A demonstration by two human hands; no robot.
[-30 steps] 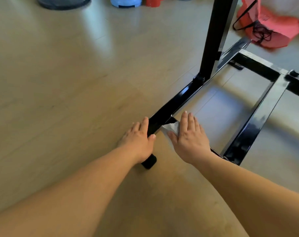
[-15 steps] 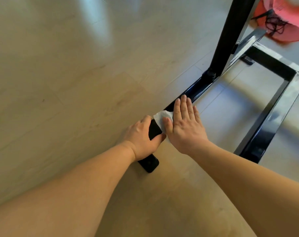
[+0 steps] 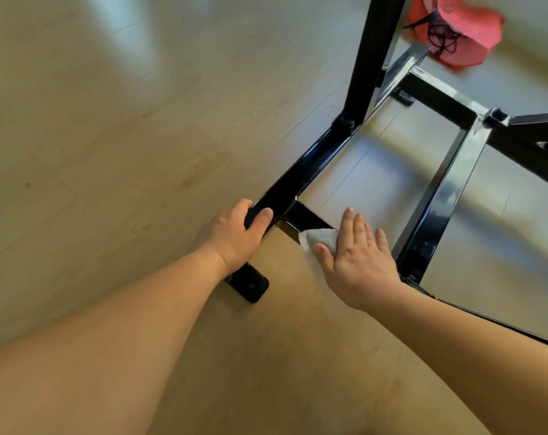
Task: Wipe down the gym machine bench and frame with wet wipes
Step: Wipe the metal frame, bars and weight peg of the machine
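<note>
Our left hand [image 3: 231,233] has fingers curled round the black frame [image 3: 310,164] rail, our right hand [image 3: 360,262] lies flat, fingers spread, pressing the wet wipe [image 3: 318,240] onto the crossbar [image 3: 304,216]; pale wood floor [image 3: 141,152], red bag [image 3: 467,29] behind

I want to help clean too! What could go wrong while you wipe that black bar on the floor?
The right hand presses the wet wipe on the crossbar with flat fingers only, so the wipe might slide out or bunch up. The crossbar meets the side rail at a square corner; fingers sweeping that way could bump its edge. The left hand grips the side rail, which may get slippery once damp.
</note>
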